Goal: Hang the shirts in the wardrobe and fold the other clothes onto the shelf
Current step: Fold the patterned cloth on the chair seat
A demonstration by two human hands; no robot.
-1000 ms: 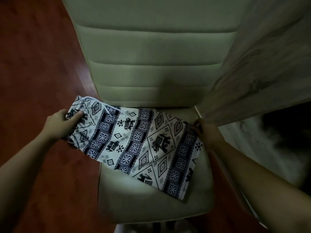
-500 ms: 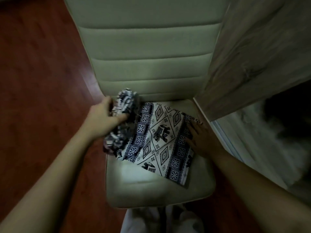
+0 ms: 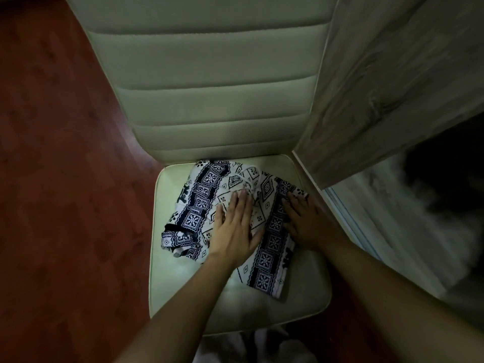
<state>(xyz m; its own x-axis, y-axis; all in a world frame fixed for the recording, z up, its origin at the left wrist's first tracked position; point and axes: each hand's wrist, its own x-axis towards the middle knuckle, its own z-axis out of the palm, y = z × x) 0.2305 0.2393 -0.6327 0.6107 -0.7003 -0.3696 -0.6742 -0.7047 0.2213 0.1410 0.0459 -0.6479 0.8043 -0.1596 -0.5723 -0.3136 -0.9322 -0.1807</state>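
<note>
Folding under way: a person's left hand [image 3: 235, 229] lies flat, fingers straight and close together, on the middle of a black-and-white patterned garment [image 3: 199, 203] on the seat of a pale padded chair [image 3: 183, 297]. The right hand [image 3: 306, 221], just beside it, rests palm down with fingers slightly spread on the cloth's dark right-hand band. The garment sits under both palms, doubled over on itself, with a rumpled end bunched just left of the left wrist.

To fold it well, the left palm should sweep outward toward that bunched end to flatten it. The right hand should pin its edge meanwhile so the layers do not slide on the smooth seat. The edges want squaring before another fold.

The dim light hides much. Whether the garment is shorts or trousers cannot be told, nor how many layers lie beneath the palms. A wood-grain panel [image 3: 392, 87] beyond the right hand, likely the wardrobe door, screens whatever is behind it, and no shelf is in view. A little pale cloth [image 3: 262, 344] below the wrists is cut off at the bottom edge.
</note>
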